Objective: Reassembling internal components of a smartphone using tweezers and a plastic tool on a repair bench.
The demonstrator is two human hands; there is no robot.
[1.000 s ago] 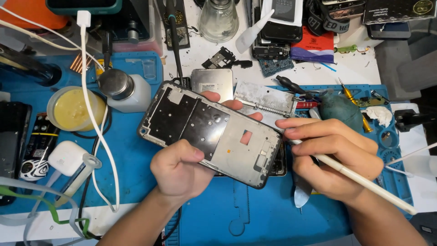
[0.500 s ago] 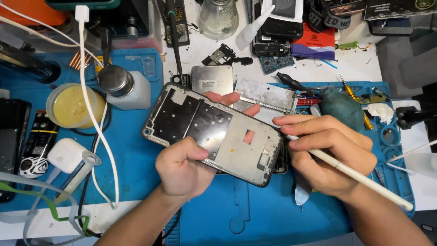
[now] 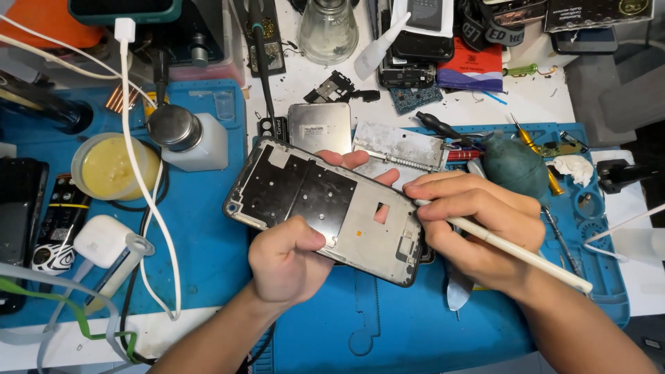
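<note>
My left hand [image 3: 287, 260] grips an opened phone frame [image 3: 325, 208], its black and silver inner side facing up, held tilted above a blue work mat [image 3: 208, 242]. The thumb rests on the frame's near edge and the fingertips show past its far edge. My right hand [image 3: 478, 225] holds a white pen-shaped tool [image 3: 519, 253] like a pencil, its tip at the right end of the frame. The tool's long end points to the lower right.
A dispenser bottle with a metal top [image 3: 183, 135], a yellow-filled round tub [image 3: 114, 166] and a white charger with cable [image 3: 104, 239] lie left. Metal plates [image 3: 318, 128], a dark green bulb blower [image 3: 516, 166], screwdrivers and phone parts crowd the back and right.
The frame and both hands have shifted slightly to the right and toward me. The grips are unchanged.
</note>
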